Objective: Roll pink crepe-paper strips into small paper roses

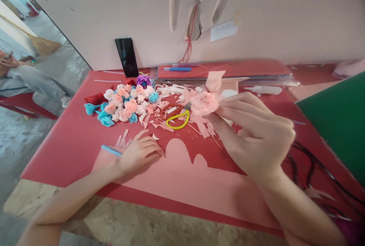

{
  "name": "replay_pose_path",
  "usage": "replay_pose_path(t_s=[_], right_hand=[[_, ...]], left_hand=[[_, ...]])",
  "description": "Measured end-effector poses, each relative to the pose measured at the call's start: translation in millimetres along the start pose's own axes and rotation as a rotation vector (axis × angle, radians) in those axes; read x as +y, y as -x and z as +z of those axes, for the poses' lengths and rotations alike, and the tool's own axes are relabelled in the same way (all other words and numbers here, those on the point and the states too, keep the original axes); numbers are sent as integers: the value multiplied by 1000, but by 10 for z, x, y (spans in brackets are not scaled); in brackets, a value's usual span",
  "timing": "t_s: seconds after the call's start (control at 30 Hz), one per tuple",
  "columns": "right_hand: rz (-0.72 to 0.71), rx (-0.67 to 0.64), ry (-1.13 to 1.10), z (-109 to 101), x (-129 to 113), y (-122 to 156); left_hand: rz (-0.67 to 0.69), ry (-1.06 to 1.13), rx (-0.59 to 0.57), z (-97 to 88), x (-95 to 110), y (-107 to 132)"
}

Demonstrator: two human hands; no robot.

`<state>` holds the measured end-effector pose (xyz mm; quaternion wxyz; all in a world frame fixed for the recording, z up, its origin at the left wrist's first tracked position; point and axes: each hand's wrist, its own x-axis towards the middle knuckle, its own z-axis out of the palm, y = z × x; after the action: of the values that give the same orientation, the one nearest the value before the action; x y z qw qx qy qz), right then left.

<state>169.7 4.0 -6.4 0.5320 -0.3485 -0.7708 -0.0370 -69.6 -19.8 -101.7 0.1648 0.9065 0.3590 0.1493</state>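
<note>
My right hand (251, 135) is closed, fingers pinched on the base of a pink paper rose (204, 102) held above the table. My left hand (142, 149) rests on the table with fingers stretched out, at the edge of a large pink paper sheet (194, 185). A light blue pen (111, 150) lies beside that wrist. Two rounded paper petals (177, 151) lie at the sheet's upper edge. Scissors with yellow and red handles (178, 120) lie among pink paper scraps (202, 124), their blades partly hidden. Finished paper roses (125, 103) in pink, white and blue are heaped to the left.
A phone (127, 56) leans upright against the white panel (142, 10) at the back. Pens (178, 69) lie on a red plastic-wrapped pack (242, 69). A green board (336, 124) and black cables (313, 162) are at right. Another person (31, 80) sits at far left.
</note>
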Motion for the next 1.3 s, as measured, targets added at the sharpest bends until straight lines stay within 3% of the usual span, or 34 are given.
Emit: replay_pose_path(t_s=[0.27,0.4,0.57,0.73,0.83,0.93,1.0,1.13,1.3], right_hand=[[91,-45,-69,16,4,-23],[137,-49,-124,15,37,-10],[177,-97,-251,53,122,9],[-26,-104,-349,93,231,22],[-128,-101,-350,83,241,37],[-170,-78,-350,57,207,52],[-167,-88,-362,35,174,60],[-86,-180,-420,-3,102,65],[-9,-256,-408,-30,-14,21]], left_hand=[[-42,70,-94,-45,-32,-42],[-91,80,-82,-90,-37,-38],[-122,89,13,-218,56,-44],[-162,129,119,-375,275,-42],[-191,347,255,-466,383,-49],[-167,450,307,-614,469,-118],[-165,359,334,-748,526,-209],[-18,159,476,-990,633,-422],[-26,216,473,-1066,707,-571]])
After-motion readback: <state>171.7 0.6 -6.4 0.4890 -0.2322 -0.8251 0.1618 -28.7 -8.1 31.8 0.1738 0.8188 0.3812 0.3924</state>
